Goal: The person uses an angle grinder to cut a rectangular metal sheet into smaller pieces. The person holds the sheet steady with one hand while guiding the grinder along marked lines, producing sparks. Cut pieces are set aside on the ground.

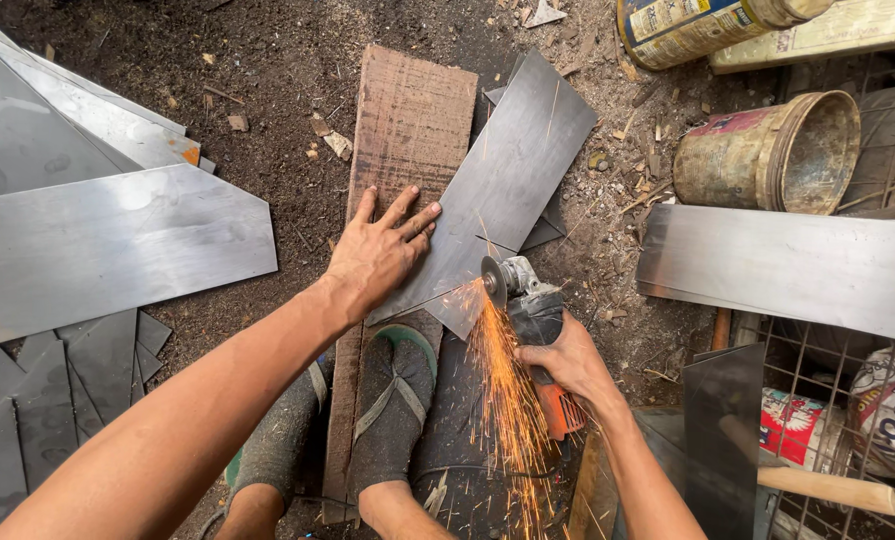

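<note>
Pressing flat grey steel sheet (507, 170), left hand (372, 255); right hand (567, 360) grips grinder (532, 310).

A metal sheet (507, 170) lies across a wooden plank (402, 150) on the dirt ground (297, 60). The left hand (377, 250) presses flat on the sheet's left edge. To its right, the right hand (567, 360) holds an angle grinder (532, 310) whose disc touches the sheet's near edge. A foot in a sandal (392, 400) rests on the plank below the left hand. More metal sheets (107, 240) lie far left; a bucket (777, 155) sits far right.
</note>
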